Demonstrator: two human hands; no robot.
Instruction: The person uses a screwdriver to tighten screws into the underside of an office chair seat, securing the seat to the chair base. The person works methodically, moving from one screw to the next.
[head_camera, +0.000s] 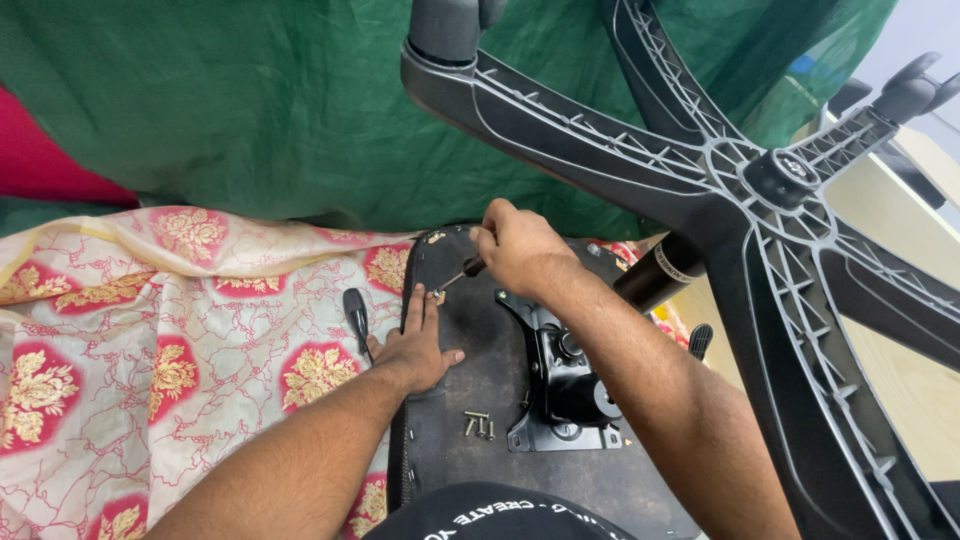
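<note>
Head view looks down on an upturned office chair: its black seat underside (470, 400) faces you, lying on a cream and red floral cloth (150, 340), with the five-spoke base (760, 180) rearing up beyond the mounting plate (560, 380).

Your right hand (520, 250) is closed round the handle of a screwdriver (462, 272), whose shaft slants down and to the left of the mounting plate, its tip meeting a screw point near the seat's left edge. Your left hand (418, 345) lies flat and open on the seat underside, just left of the plate; its fingers (415, 305) reach up beside the screwdriver tip and hold nothing. I cannot tell whether a screw sits under the tip, since the fingers and tip crowd that spot.

A small heap of loose screws (478, 426) lies on the seat just left of the plate's near corner. A black lever paddle (356, 312) sticks out further left, past your left hand, over the cloth. The gas cylinder (660, 272) rises from behind the plate toward the base hub. Green fabric (250, 110) hangs beyond the seat.

As a judgement, the step in hand is driving a fastener at that left-edge point. It calls for the tip seated squarely, steady downward pressure, and your bracing fingers kept clear of a slip.
</note>
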